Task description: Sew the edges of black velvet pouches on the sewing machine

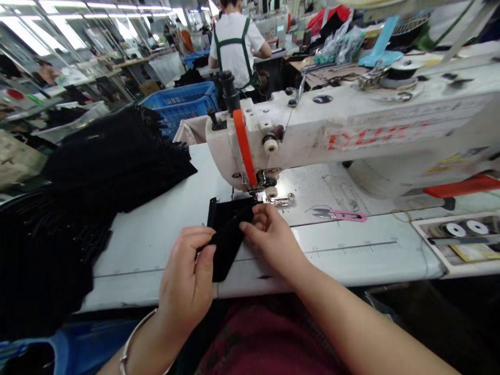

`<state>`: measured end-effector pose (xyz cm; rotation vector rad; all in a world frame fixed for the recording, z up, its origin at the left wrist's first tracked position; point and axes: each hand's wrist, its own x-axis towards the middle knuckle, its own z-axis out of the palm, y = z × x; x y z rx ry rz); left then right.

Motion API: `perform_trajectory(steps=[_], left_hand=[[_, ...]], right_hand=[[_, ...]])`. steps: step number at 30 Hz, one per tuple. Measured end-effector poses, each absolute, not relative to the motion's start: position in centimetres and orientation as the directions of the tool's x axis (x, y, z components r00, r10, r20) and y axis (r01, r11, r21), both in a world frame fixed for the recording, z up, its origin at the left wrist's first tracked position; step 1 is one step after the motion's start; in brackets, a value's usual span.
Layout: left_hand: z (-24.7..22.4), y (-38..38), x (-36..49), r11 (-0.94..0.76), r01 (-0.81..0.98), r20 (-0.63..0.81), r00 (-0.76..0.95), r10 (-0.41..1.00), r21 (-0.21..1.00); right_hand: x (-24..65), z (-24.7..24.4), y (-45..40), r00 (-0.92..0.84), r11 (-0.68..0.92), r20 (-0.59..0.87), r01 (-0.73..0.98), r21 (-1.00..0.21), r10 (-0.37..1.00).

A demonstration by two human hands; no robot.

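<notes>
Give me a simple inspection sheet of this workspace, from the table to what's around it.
Surface: pale table, with a printed ruler along the near edge.
Job's things: black piece on the table, its far end at the sewing machine.
Clutter: pink-handled snips right of the presser area; piled black pieces at left; tray with bobbins at far right.
Left hand: thumb and fingers pinch the black piece.
Right hand: fingers at the piece's edge; whether they grip it is unclear.
Cables: nothing seen near the hands.
Surroundings: blue crate and a person in white beyond.
</notes>
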<state>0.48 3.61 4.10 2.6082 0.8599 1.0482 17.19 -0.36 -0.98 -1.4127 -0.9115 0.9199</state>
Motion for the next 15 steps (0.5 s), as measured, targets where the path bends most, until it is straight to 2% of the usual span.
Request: perform_trajectory(steps=[2, 5, 6, 8, 10, 12, 15], left_hand=[[4.7, 3.9, 0.5, -0.845, 0.413, 0.566, 0.627, 0.535, 0.34], [4.9, 3.5, 0.0, -0.916, 0.317, 0.466, 0.79, 0.399, 0.247], [4.6, 3.1, -0.2, -0.937, 0.271, 0.4, 0.85, 0.341, 0.223], [3.3, 2.0, -0.6, -0.963, 0.189, 0.259, 0.937, 0.236, 0.192], [1.6, 1.0, -0.8, -0.971, 0.162, 0.157, 0.969, 0.19, 0.176], [-0.1, 0.2, -0.9, -0.973, 0.169, 0.13, 0.973, 0.19, 0.158], [-1.4, -0.3, -0.8, -0.973, 0.185, 0.159, 0.965, 0.207, 0.141]], right_hand=[[16.9, -0.8, -0.5, 0.377, -0.057, -0.099, -0.122, -0.991, 0.921], [16.0, -0.6, -3.6, 0.33, -0.06, -0.116, -0.175, -0.983, 0.937], [15.6, -0.7, -5.1, 0.322, -0.071, -0.111, -0.133, -0.989, 0.94], [14.9, -1.1, -8.4, 0.31, -0.12, -0.088, 0.084, -0.989, 0.947], [14.7, -1.8, -11.2, 0.266, -0.142, -0.055, 0.322, -0.936, 0.962], [15.0, -2.7, -12.9, 0.192, -0.055, 0.063, 0.555, -0.83, 0.979], [16.2, -3.7, -13.5, 0.055, 0.137, 0.3, 0.802, -0.581, 0.952]])
